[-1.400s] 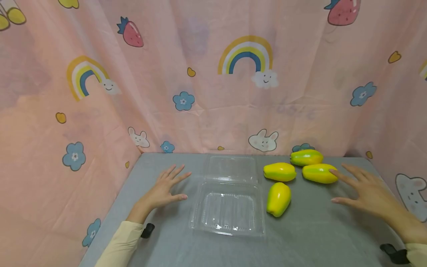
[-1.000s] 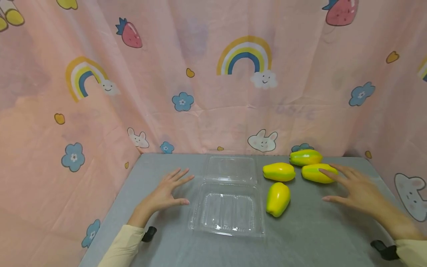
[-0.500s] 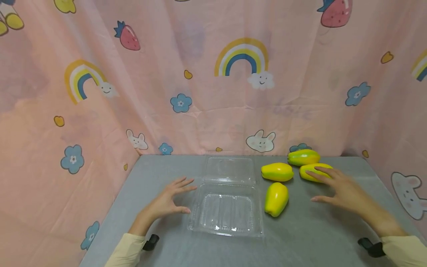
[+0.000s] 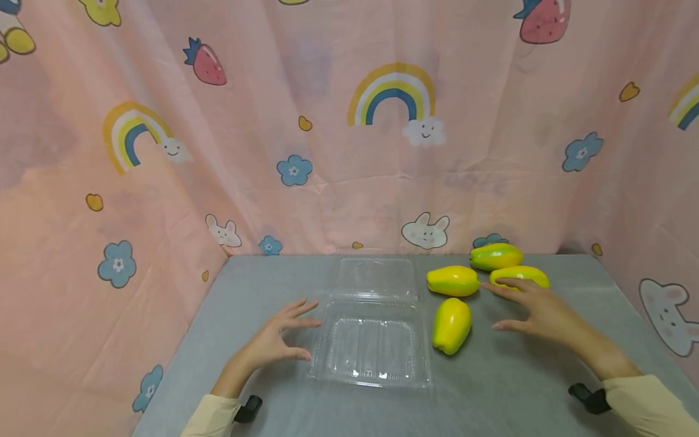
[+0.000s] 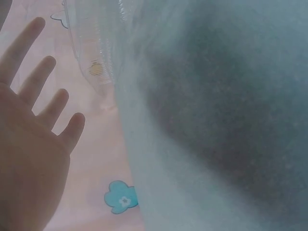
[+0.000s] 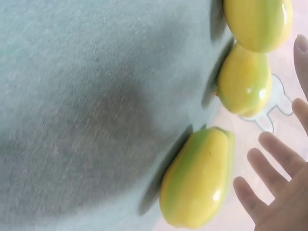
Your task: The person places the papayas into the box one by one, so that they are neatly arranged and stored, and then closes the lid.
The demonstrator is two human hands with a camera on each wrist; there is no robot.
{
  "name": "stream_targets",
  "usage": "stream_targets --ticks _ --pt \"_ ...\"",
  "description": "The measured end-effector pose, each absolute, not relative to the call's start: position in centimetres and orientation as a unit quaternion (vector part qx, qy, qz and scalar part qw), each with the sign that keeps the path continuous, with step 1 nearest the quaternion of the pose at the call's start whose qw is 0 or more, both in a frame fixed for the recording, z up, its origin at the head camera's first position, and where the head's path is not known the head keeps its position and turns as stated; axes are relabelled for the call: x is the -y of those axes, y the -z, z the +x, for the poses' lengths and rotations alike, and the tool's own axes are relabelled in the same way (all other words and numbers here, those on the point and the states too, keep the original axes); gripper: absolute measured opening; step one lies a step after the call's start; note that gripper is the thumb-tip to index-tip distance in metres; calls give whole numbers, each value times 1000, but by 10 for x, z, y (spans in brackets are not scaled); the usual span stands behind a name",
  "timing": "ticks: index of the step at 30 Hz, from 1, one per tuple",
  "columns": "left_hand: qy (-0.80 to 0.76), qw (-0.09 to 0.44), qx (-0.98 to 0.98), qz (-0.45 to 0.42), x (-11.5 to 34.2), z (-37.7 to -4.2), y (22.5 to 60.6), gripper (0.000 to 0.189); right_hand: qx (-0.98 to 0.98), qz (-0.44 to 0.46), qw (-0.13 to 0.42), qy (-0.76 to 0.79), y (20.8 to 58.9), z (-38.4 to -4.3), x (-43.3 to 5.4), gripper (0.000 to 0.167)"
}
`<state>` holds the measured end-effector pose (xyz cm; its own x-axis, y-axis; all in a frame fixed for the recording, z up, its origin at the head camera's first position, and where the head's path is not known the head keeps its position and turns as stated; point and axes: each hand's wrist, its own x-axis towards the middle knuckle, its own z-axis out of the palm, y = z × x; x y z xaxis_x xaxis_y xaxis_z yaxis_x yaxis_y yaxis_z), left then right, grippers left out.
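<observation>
An unfolded clear plastic clamshell box [image 4: 372,352] lies on the table, its lid [image 4: 377,278] flat behind the base. My left hand [image 4: 273,341] hovers at the box's left side, fingers spread, holding nothing. To the box's right lie several yellow-green papayas: a front one [image 4: 452,326], one behind it [image 4: 452,281], a back one [image 4: 496,257] and a right one [image 4: 520,276]. My right hand [image 4: 540,315], fingers apart and holding nothing, partly covers the right papaya in the head view. In the right wrist view its fingertips stand apart from the nearest papaya [image 6: 197,178].
The grey table [image 4: 327,419] ends at a pink printed curtain [image 4: 327,200] at the back and sides. Each wrist carries a black strap mount, the left one [image 4: 249,409] and the right one [image 4: 590,399].
My right hand has moved left, from beyond the right papaya to in front of it. My left hand has come slightly nearer the viewer and closer to the box. Box and papayas stay put.
</observation>
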<state>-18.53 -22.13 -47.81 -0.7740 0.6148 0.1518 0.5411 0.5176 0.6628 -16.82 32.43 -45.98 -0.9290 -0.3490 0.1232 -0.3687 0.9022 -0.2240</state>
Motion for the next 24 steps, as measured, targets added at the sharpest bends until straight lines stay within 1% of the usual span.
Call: stream_targets --ticks 7,13,17,24 --pt "-377 55 -862 334 223 -183 481 59 963 216 32 -156 464 -170 -318 78" --pt "-385 52 -859 335 222 -183 483 56 962 216 23 -167 464 -173 -313 79" --pt "-391 56 -858 329 222 -182 485 57 959 224 20 -171 466 -175 -310 79" --pt "-396 69 -857 322 222 -180 489 64 953 241 30 -182 469 -177 -302 78"
